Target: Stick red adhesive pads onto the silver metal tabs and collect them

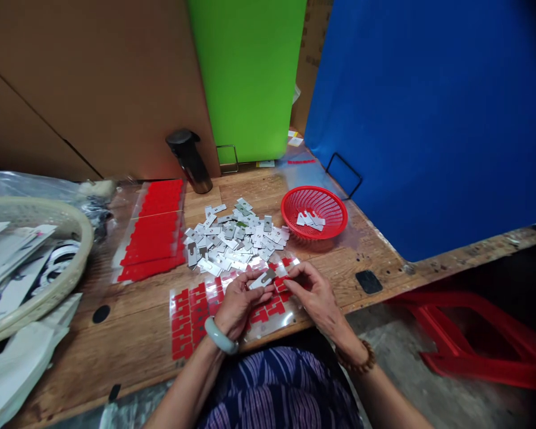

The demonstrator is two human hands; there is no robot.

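Between the thumb and fingers of my left hand (239, 304) is a small flat metal plate (262, 278) with a notch in it. My right hand (315, 295) pinches a small red sticker (282, 285) just right of that plate. Both hands are over a clear sheet of red stickers (181, 325) lying along the table's front edge. Just beyond the hands spreads a loose pile of similar metal plates (236, 235). Several plates lie inside a red plastic basket (295, 199) at the pile's right.
A stack of red sticker sheets (154, 226) lies left of the pile, near a dark bottle (190, 162). A large pale basket (83, 256) of parts stands far left. Green (250, 77) and blue (424, 119) panels rise behind. A red stool (486, 339) is at right.
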